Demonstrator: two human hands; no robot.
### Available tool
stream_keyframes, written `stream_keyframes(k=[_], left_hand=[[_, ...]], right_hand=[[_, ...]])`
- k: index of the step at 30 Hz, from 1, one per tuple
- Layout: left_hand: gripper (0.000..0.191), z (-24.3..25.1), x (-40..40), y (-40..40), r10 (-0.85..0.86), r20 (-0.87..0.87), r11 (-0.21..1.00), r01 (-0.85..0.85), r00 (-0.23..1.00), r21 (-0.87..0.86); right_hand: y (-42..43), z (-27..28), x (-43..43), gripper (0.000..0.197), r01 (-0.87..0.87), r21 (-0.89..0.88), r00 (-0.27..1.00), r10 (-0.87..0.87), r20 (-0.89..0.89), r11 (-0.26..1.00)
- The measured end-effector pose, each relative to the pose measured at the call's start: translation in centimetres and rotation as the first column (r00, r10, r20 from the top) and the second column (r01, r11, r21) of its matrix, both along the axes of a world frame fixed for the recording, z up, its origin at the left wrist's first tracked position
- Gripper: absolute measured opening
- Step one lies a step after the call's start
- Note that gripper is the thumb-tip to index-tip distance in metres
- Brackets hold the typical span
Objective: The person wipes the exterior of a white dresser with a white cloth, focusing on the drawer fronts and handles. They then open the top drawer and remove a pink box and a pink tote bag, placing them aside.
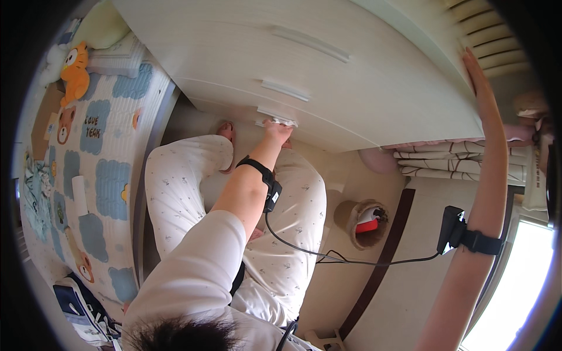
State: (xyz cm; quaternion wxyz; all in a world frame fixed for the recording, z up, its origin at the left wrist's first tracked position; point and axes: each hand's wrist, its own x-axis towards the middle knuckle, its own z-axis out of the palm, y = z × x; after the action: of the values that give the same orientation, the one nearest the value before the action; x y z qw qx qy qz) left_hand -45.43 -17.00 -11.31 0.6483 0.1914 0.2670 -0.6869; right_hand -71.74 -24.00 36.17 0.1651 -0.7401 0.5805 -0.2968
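Observation:
In front of the lowest drawers, my left hand is shut on a crumpled white tissue or cloth. It presses this against a pale drawer handle; the fingers are partly hidden. The handle belongs to a cream chest of drawers with several bar handles. Stretched far out to the right, my right hand lies flat along the chest's top edge, seen side-on with nothing visible in it. Slats of a cream panel show just beyond its fingertips.
A bed with a patterned quilt runs along the left, bearing an orange plush toy and a white roll. Between my knee and the wall stands a bin. A black cable links devices strapped to both forearms. Curtains hang right.

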Motion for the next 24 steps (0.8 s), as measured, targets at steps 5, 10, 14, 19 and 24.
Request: stream_keyframes(k=[5, 10, 14, 19, 24], left_hand=[[0.078, -0.9, 1.6, 0.4, 0.062, -0.134, 0.998, -0.066, 0.989, -0.024], [0.080, -0.3, 5.6, 0.9, -0.012, 0.053, 0.999, 0.010, 0.999, 0.036], [0.078, 1.2, 10.2, -0.1, 0.019, 0.233, 0.986, -0.057, 0.972, 0.159], [0.071, 1.3, 12.6, -0.3, -0.111, 0.408, 0.986, 0.050, 0.906, 0.157], [0.071, -1.7, 10.0, -0.7, -0.166, 0.499, 0.976, 0.070, 0.850, 0.205]], right_hand=[[-0.6, -0.2, -0.8, 0.061, -0.053, -0.035, 0.998, 0.052, -0.035, 0.998], [-1.2, -0.4, -1.1, 0.061, -0.063, -0.075, 0.991, 0.053, -0.126, 0.995], [-1.6, -0.7, -1.6, 0.054, -0.013, -0.080, 0.981, -0.003, -0.193, 0.997], [-2.0, -0.7, -1.8, 0.042, -0.104, -0.139, 0.896, 0.032, -0.443, 0.985], [-1.8, -0.8, -1.8, 0.041, -0.100, -0.138, 0.874, 0.021, -0.485, 0.985]])
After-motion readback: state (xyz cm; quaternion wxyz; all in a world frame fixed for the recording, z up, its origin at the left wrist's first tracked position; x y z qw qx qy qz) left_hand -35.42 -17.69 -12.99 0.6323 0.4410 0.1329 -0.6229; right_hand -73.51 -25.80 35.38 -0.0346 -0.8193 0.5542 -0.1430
